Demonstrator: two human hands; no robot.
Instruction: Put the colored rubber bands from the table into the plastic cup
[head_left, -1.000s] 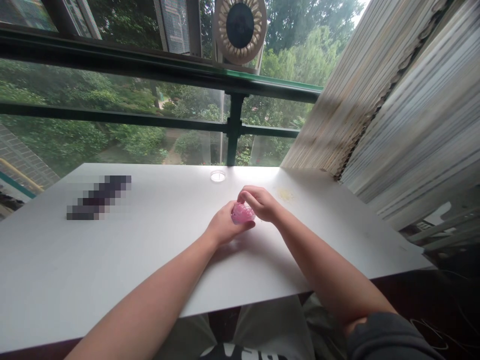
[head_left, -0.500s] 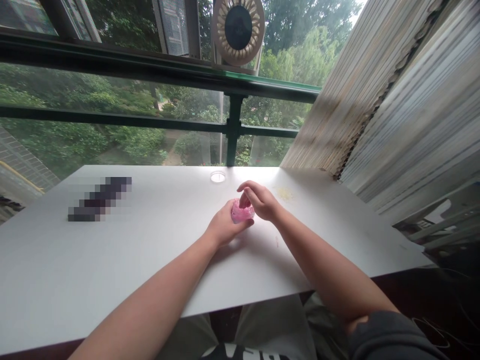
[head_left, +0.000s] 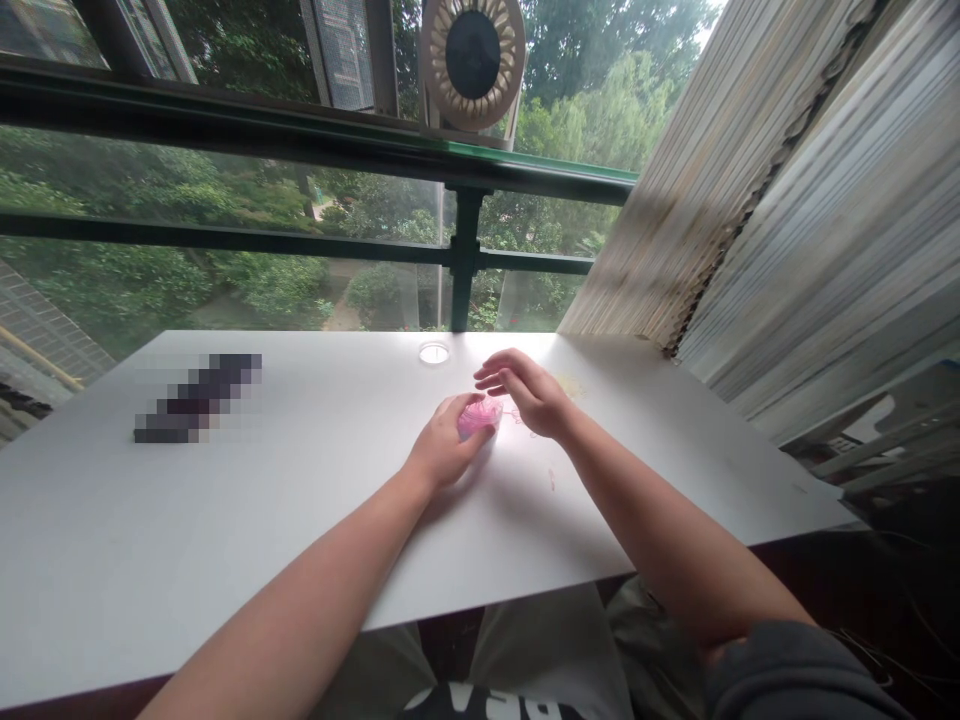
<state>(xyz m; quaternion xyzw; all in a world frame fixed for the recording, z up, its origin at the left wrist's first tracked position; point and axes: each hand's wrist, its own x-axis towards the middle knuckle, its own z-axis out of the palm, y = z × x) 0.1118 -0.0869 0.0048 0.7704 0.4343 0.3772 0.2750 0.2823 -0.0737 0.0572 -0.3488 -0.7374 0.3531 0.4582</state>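
One view, from the head: grips a pink-filled container point(head_left: 477, 416) at mid-span of the white table point(head_left: 262, 540) with the left hand point(head_left: 441, 442), partly covering it. Holds the right hand point(head_left: 531, 390) unclenched just beside it, partly blocking yellow scraps point(head_left: 573, 385). Shares the tabletop with pink scraps point(head_left: 552, 480), a clear round dish point(head_left: 434, 353) near the far edge and a pixelated dark shape point(head_left: 199, 398) well left.

Tabletop point(head_left: 262, 520), smooth with a soft sheen; container point(head_left: 478, 416), clear and glossy, plastic in appearance; round disc point(head_left: 433, 353), transparent and shiny; railing point(head_left: 555, 180), smooth, glossy, metal-like; curtain point(head_left: 675, 200), matt, ribbed cloth; sleeve point(head_left: 795, 670), plain matt cloth
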